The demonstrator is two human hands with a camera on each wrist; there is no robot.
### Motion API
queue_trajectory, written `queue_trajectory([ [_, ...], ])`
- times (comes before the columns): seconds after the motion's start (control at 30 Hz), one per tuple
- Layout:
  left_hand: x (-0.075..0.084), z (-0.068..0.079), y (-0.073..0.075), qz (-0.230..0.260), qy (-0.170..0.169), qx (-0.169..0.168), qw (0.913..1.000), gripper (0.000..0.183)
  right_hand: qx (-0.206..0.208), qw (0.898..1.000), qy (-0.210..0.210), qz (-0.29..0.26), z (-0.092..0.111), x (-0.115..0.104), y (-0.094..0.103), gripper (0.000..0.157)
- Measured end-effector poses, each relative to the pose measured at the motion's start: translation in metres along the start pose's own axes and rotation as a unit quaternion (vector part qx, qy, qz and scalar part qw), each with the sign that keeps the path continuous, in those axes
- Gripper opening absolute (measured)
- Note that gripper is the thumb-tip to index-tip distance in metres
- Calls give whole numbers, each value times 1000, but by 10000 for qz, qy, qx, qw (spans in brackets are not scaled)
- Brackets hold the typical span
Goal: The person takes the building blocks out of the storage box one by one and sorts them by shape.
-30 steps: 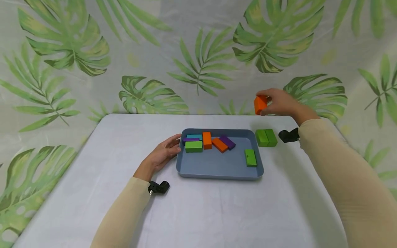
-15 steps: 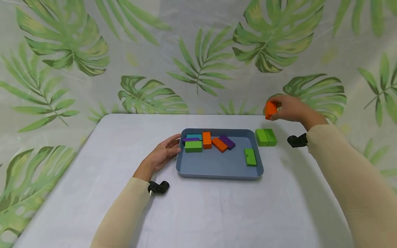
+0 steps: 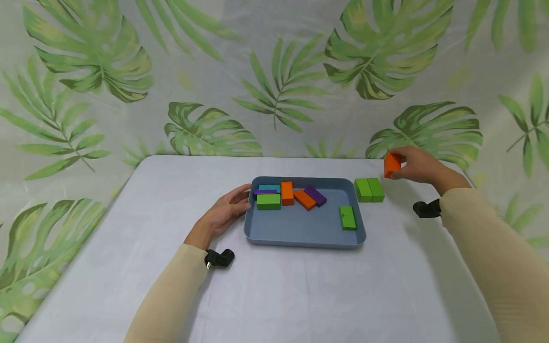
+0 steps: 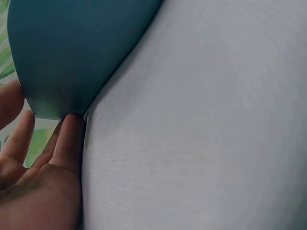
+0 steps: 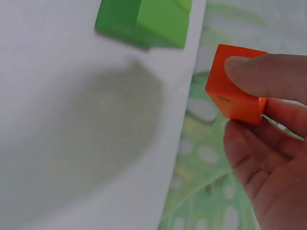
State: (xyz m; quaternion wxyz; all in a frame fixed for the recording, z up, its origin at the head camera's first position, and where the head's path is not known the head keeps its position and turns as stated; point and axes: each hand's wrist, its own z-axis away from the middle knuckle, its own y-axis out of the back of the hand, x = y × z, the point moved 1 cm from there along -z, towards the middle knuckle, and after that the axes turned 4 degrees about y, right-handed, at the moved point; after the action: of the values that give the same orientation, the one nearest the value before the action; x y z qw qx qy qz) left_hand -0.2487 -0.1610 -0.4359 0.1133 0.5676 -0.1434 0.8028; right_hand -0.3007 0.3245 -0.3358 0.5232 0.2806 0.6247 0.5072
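My right hand (image 3: 418, 164) pinches an orange block (image 3: 392, 165) between thumb and fingers, raised over the table's far right. In the right wrist view the thumb lies across one face of the orange block (image 5: 235, 88). Just left of it on the table, two green blocks (image 3: 370, 190) sit side by side against the tray's right end. My left hand (image 3: 225, 212) rests at the left end of the blue-grey tray (image 3: 300, 238), fingers fairly straight. In the left wrist view, its fingertips touch the outer wall of the tray (image 4: 72, 57).
Inside the tray, a green block (image 3: 268, 202), an orange block (image 3: 287, 193), a tilted orange block (image 3: 305, 200) and a purple block (image 3: 315, 196) lie toward the back left. Another green block (image 3: 348, 218) is at the right. A leaf-patterned cloth (image 3: 274, 85) hangs behind the white table (image 3: 300, 290).
My right hand has moved right and downward with the orange block, past the two green blocks. The left hand and the tray have stayed in place.
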Motion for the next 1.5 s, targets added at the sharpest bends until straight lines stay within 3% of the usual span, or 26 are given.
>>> queue_trajectory([
  [0.17,1,0,1,19,-45,-29,10000,70,-179,9994,-296,-23,6,20,-5,72],
  [0.37,1,-2,0,80,-33,-19,10000,70,-274,9989,-354,-127,8,32,-19,71],
  [0.7,0,-1,-1,63,43,37,10000,70,-382,9992,-96,-53,11,31,-36,55],
  [1.0,0,-2,0,26,-48,-52,10000,70,-492,9982,-329,-96,13,32,-47,60],
  [1.5,-1,0,0,11,-64,-100,9999,70,-606,9973,-259,-318,13,23,-52,67],
])
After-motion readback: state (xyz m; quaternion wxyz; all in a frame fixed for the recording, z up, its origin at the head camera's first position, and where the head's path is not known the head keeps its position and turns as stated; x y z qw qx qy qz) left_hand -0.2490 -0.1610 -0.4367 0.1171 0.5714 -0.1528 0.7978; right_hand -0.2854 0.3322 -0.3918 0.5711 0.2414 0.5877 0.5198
